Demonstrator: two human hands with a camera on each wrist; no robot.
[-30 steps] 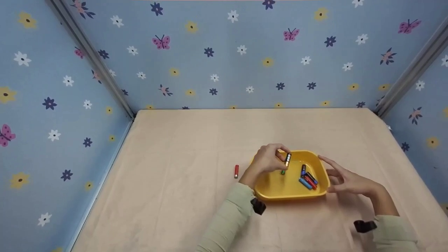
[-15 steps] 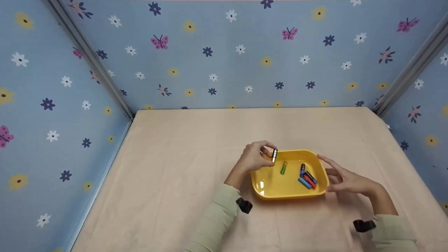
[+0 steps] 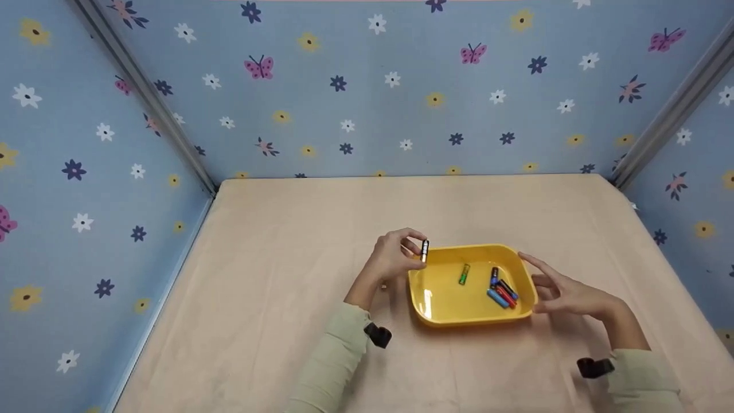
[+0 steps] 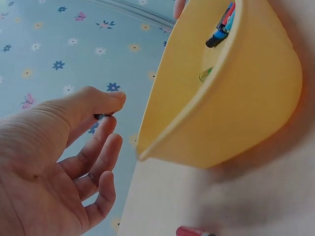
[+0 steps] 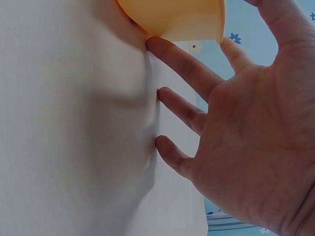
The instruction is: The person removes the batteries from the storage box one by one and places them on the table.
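My left hand [image 3: 394, 253] pinches a black-and-white battery [image 3: 424, 251] between thumb and fingertips, over the left rim of the yellow tub [image 3: 453, 314]. In the left wrist view the thumb hides most of that battery [image 4: 104, 116]. My right hand [image 3: 579, 295] rests against the tub's right side with its fingers spread; the right wrist view shows fingertips at the tub's wall [image 5: 172, 19]. Inside the tub lie a green battery [image 3: 464, 274] and, to the right, a cluster of blue, red and dark batteries [image 3: 498, 298].
A red battery [image 4: 192, 231] lies on the table left of the tub, mostly hidden behind the left wrist in the head view. The pale cloth-covered table [image 3: 287, 258] meets a blue flowered wall [image 3: 367, 103] at the back and panels at both sides.
My left hand has moved left with the battery, from over the middle of the tub to its left rim. The green battery shows fully now. My right hand stays in place.
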